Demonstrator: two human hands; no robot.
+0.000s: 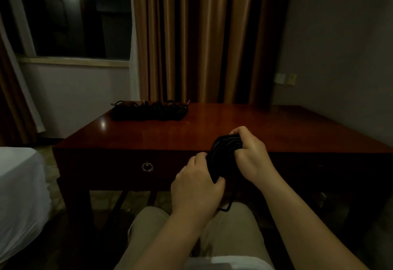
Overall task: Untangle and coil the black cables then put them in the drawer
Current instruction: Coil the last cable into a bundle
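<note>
Both hands hold a coiled bundle of black cable (226, 152) in the air just in front of the near edge of the glossy reddish-brown wooden worktop (234, 125). The left hand (196, 184) grips the lower end of the bundle, fingers curled round it with the thumb across the bottom. The right hand (251, 152) clasps the upper part, fingers wrapped over the top of the coil. A loose black strand (227, 207) hangs below the bundle, above the lap in light trousers (240, 223).

At the far left of the worktop lies a heap of black cables (150, 110), well apart from the hands. The drawer front (119, 167) under the worktop carries a small metal ring pull (147, 166) and is closed. Brown curtains (191, 35) hang behind, a dark window (70, 14) sits to the left, and a white-sheeted bed (19, 188) shows at the left edge.
</note>
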